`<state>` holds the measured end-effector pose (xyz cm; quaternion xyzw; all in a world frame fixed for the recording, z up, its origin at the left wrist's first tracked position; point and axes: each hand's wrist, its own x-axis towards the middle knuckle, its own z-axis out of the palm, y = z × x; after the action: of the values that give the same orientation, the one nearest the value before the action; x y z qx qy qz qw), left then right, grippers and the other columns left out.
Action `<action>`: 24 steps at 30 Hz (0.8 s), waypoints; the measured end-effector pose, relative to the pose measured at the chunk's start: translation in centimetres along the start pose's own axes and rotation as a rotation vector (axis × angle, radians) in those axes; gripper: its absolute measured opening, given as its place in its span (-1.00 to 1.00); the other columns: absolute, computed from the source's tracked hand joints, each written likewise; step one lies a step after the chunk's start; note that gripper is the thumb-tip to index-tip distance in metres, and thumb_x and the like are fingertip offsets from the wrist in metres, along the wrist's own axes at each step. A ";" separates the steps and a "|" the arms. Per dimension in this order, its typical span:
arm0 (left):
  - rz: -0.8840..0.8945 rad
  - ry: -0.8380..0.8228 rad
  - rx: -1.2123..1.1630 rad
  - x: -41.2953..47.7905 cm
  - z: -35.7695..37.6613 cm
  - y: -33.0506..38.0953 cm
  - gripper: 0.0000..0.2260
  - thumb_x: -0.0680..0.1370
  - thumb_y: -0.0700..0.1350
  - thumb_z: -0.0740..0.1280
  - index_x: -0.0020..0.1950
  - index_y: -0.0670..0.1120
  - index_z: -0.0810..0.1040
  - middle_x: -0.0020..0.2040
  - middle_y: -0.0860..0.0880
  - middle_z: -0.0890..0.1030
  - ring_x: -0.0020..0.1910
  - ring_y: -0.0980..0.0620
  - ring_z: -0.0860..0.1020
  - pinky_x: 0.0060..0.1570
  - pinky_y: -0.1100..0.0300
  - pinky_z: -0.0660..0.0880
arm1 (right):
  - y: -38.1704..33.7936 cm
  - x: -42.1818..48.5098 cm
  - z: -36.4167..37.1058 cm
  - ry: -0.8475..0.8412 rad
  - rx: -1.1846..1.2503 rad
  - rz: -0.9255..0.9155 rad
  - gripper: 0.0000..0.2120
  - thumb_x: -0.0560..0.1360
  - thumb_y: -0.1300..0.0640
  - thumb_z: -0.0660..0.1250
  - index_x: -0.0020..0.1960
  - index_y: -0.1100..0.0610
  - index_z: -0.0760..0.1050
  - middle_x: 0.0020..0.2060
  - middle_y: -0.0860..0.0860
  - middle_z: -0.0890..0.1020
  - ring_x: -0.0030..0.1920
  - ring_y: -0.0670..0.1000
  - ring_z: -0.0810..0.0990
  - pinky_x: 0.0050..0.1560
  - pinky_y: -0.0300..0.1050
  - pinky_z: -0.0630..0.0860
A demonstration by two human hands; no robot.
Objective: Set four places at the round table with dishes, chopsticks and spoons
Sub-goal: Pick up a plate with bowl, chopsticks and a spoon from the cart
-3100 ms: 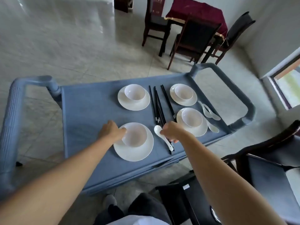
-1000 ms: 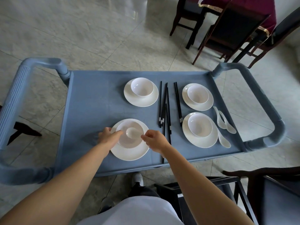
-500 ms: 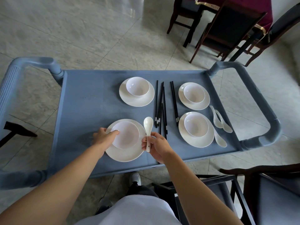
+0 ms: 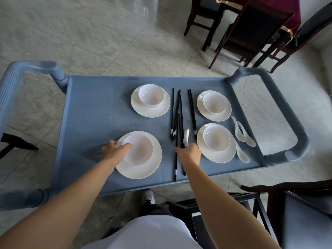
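On the blue cart (image 4: 93, 112) stand several white plates, each with a white bowl on it. My left hand (image 4: 115, 150) grips the rim of the near-left bowl (image 4: 139, 150), thumb on its edge, over the near-left plate (image 4: 143, 169). My right hand (image 4: 189, 153) holds a white spoon (image 4: 186, 136) that points away from me and reaches onto a pair of black chopsticks (image 4: 176, 166). More chopsticks (image 4: 177, 114) lie in the cart's middle. Three spoons (image 4: 241, 133) lie at the right, beside the near-right plate (image 4: 215, 142).
The cart has thick blue handle rails at the left (image 4: 10, 87) and right (image 4: 291, 119). Dark wooden chairs (image 4: 248, 33) and a table with a red cloth (image 4: 280, 9) stand on the floor beyond. Another dark chair (image 4: 287, 203) is at my near right.
My right hand lifted the spoon out of the near-left bowl and carried it right to the chopsticks. The left hand has stayed on the bowl's rim.
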<state>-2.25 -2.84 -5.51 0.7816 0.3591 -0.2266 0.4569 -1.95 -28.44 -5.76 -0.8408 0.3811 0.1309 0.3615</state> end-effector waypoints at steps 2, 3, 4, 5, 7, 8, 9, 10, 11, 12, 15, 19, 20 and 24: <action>-0.003 0.001 -0.002 -0.2 -0.1 0.1 -0.35 0.24 0.23 0.37 0.26 -0.03 0.43 0.28 -0.13 0.34 0.19 -0.20 0.45 0.15 -0.15 0.53 | 0.3 -0.1 0.4 -0.016 -0.023 0.000 -0.73 0.38 0.08 0.47 -0.28 0.19 0.42 -0.26 0.11 0.61 -0.35 0.10 0.53 -0.35 -0.15 0.45; -0.004 0.000 -0.003 -0.3 -0.1 0.1 -0.35 0.23 0.24 0.37 0.25 -0.03 0.43 0.28 -0.13 0.35 0.18 -0.20 0.45 0.14 -0.15 0.54 | 0.3 -0.1 0.4 -0.020 -0.026 0.004 -0.76 0.37 0.10 0.45 -0.29 0.19 0.43 -0.27 0.10 0.61 -0.35 0.10 0.54 -0.34 -0.15 0.48; -0.005 0.000 -0.003 -0.4 -0.2 0.1 -0.35 0.23 0.24 0.36 0.25 -0.03 0.43 0.28 -0.12 0.36 0.18 -0.20 0.46 0.13 -0.15 0.54 | 0.3 -0.1 0.5 -0.027 -0.040 0.000 -0.80 0.36 0.12 0.43 -0.29 0.18 0.44 -0.28 0.08 0.60 -0.36 0.10 0.55 -0.34 -0.15 0.48; -0.005 -0.001 -0.003 -0.4 -0.2 0.1 -0.35 0.23 0.24 0.36 0.25 -0.02 0.43 0.28 -0.13 0.37 0.17 -0.20 0.46 0.13 -0.15 0.54 | 0.1 -0.2 0.5 -0.037 -0.067 -0.011 -0.82 0.35 0.12 0.41 -0.28 0.17 0.45 -0.30 0.06 0.58 -0.37 0.08 0.54 -0.35 -0.16 0.47; -0.005 -0.002 -0.002 -0.5 -0.3 0.2 -0.34 0.22 0.25 0.36 0.24 -0.03 0.43 0.28 -0.13 0.38 0.18 -0.20 0.46 0.14 -0.15 0.54 | -0.1 -0.5 0.4 -0.053 -0.148 -0.048 -0.85 0.33 0.09 0.39 -0.24 0.15 0.46 -0.32 0.03 0.57 -0.38 0.06 0.55 -0.39 -0.19 0.42; -0.004 -0.002 -0.002 -0.6 -0.3 0.3 -0.34 0.22 0.25 0.36 0.24 -0.03 0.43 0.28 -0.13 0.37 0.19 -0.20 0.45 0.15 -0.15 0.53 | -0.1 -0.6 0.4 -0.056 -0.212 -0.076 -0.85 0.33 0.09 0.37 -0.22 0.14 0.46 -0.32 0.03 0.56 -0.35 0.07 0.56 -0.39 -0.19 0.41; -0.003 -0.001 -0.002 -0.6 -0.4 0.3 -0.34 0.22 0.25 0.36 0.24 -0.03 0.43 0.28 -0.13 0.37 0.20 -0.20 0.45 0.16 -0.15 0.53 | -0.1 -0.6 0.5 -0.058 -0.286 -0.110 -0.86 0.32 0.09 0.35 -0.21 0.14 0.45 -0.32 0.02 0.55 -0.32 0.09 0.58 -0.37 -0.17 0.41; -0.003 0.000 -0.002 -0.7 -0.4 0.3 -0.33 0.22 0.24 0.36 0.25 -0.03 0.43 0.28 -0.13 0.37 0.21 -0.20 0.44 0.16 -0.16 0.52 | -0.2 -0.7 0.5 -0.062 -0.357 -0.143 -0.88 0.32 0.10 0.34 -0.20 0.12 0.44 -0.33 0.00 0.54 -0.28 0.11 0.58 -0.34 -0.15 0.42; -0.002 -0.001 0.000 -0.7 -0.4 0.3 -0.33 0.22 0.24 0.36 0.25 -0.03 0.43 0.28 -0.13 0.36 0.21 -0.20 0.44 0.16 -0.16 0.52 | -0.3 -0.8 0.6 -0.067 -0.409 -0.164 -0.89 0.32 0.11 0.33 -0.20 0.10 0.43 -0.34 -0.01 0.53 -0.27 0.11 0.58 -0.32 -0.14 0.43; -0.001 -0.004 0.003 -0.8 -0.4 0.3 -0.33 0.22 0.24 0.36 0.26 -0.03 0.42 0.29 -0.13 0.36 0.21 -0.20 0.43 0.16 -0.16 0.52 | -0.4 -0.8 0.7 -0.074 -0.441 -0.174 -0.90 0.31 0.12 0.32 -0.20 0.09 0.44 -0.35 -0.01 0.53 -0.26 0.10 0.58 -0.31 -0.14 0.44; 0.008 0.005 0.017 -0.8 -0.2 0.3 -0.36 0.26 0.22 0.38 0.26 -0.04 0.42 0.28 -0.14 0.36 0.21 -0.20 0.43 0.16 -0.15 0.52 | -0.8 -0.8 0.9 -0.089 -0.492 -0.181 -0.87 0.31 0.15 0.29 -0.14 0.10 0.47 -0.33 -0.01 0.53 -0.23 0.10 0.58 -0.27 -0.13 0.47; 0.027 0.037 0.044 -0.5 -0.1 0.2 -0.45 0.39 0.14 0.44 0.28 -0.08 0.43 0.27 -0.16 0.40 0.15 -0.21 0.48 0.14 -0.12 0.53 | -1.0 -0.7 0.9 -0.095 -0.517 -0.200 -0.88 0.34 0.15 0.28 -0.12 0.09 0.45 -0.32 -0.02 0.50 -0.20 0.10 0.57 -0.22 -0.12 0.47; 0.025 0.037 0.052 -0.5 -0.1 0.2 -0.45 0.40 0.14 0.44 0.29 -0.08 0.43 0.27 -0.16 0.40 0.14 -0.21 0.49 0.14 -0.11 0.54 | -0.8 -0.7 0.8 -0.087 -0.507 -0.201 -0.89 0.34 0.12 0.27 -0.14 0.09 0.45 -0.33 -0.02 0.50 -0.19 0.11 0.57 -0.22 -0.11 0.46; 0.038 0.035 0.068 -0.5 0.0 0.1 -0.43 0.41 0.14 0.44 0.32 -0.08 0.41 0.29 -0.16 0.38 0.17 -0.21 0.47 0.15 -0.12 0.53 | 0.4 -0.5 0.6 -0.040 -0.506 -0.227 -0.88 0.44 0.09 0.21 -0.15 0.13 0.44 -0.36 0.00 0.44 -0.15 0.16 0.56 -0.18 -0.08 0.44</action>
<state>-2.48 -3.06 -5.06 0.8071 0.3445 -0.2162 0.4281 -2.55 -27.95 -6.18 -0.9389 0.2323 0.1973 0.1598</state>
